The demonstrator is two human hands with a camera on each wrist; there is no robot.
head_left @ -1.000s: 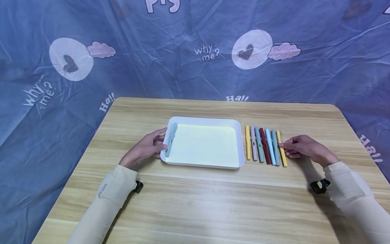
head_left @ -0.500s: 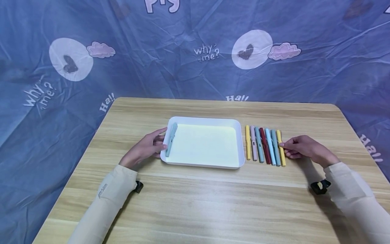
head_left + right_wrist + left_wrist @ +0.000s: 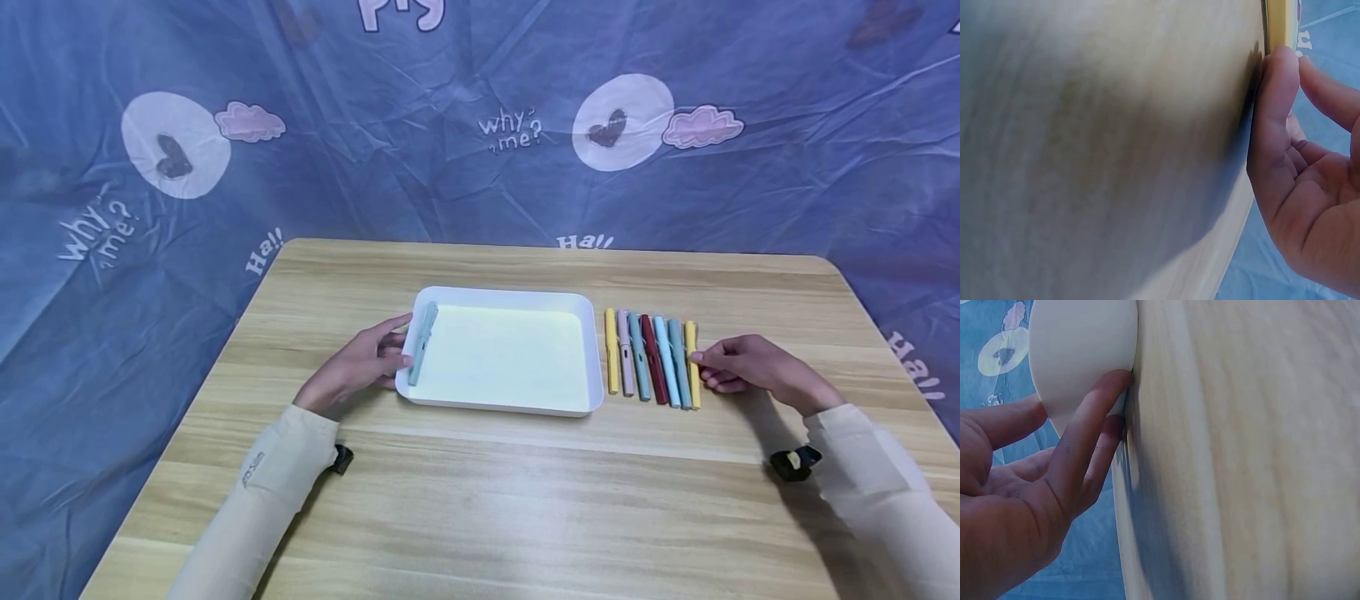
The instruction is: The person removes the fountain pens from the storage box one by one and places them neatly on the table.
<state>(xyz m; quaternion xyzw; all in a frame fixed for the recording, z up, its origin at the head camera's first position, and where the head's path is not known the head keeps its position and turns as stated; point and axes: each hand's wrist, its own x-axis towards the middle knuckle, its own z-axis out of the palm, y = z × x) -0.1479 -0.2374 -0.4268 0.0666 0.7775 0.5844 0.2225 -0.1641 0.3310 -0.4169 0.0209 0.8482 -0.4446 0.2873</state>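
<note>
In the head view, my left hand (image 3: 365,362) touches the left end of a white tray (image 3: 495,408). The left wrist view shows its thumb and fingers against the outer wall of the tray (image 3: 1085,344). A teal pen (image 3: 422,343) lies inside the tray along its left side. Right of the tray, several pens lie side by side in a row, among them a dark red pen (image 3: 654,358). My right hand (image 3: 753,367) pinches the yellow pen (image 3: 692,383) at the row's right end. In the right wrist view, the fingertips meet that yellow pen (image 3: 1280,25).
The wooden table (image 3: 510,500) ends at a back edge in front of a blue printed cloth (image 3: 420,150). Another yellow pen (image 3: 611,350) begins the row beside the tray. A black wrist device (image 3: 795,462) sits under the right sleeve (image 3: 862,450).
The yellow pen at the right end has shifted left and straightened, and now lies close against the row. The left hand and tray have stayed in place.
</note>
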